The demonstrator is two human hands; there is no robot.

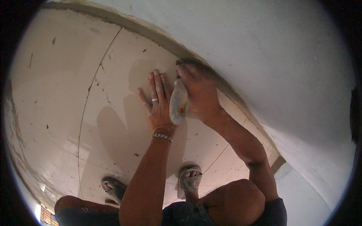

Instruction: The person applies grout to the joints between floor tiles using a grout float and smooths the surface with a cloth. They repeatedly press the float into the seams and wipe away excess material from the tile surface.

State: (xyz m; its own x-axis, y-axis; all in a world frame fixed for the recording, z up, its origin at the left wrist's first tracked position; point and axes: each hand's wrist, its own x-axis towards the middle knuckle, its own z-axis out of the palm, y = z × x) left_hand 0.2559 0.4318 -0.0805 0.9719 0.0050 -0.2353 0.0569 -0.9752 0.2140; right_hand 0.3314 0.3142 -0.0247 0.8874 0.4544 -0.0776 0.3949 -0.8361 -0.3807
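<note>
My left hand [159,94] lies flat on the pale floor tiles [64,98], its fingers apart and holding nothing. Close beside it, my right hand [200,88] is closed around the front part of a hand tool [178,103]. The tool's thick, grey, dust-caked handle tapers forward and has a small orange patch near its rear end. A dark tip pokes out ahead of my fingers, against the base of the wall. My right hand hides the rest, so I cannot tell whether it is a trowel or a scraper.
A white wall [271,64] rises on the right, with a rough grey-brown strip [151,35] along its foot. Dark joints [86,101] run between the tiles, and crumbs of debris are scattered over them. My sandalled feet [190,177] and bent knee [237,199] are at the bottom.
</note>
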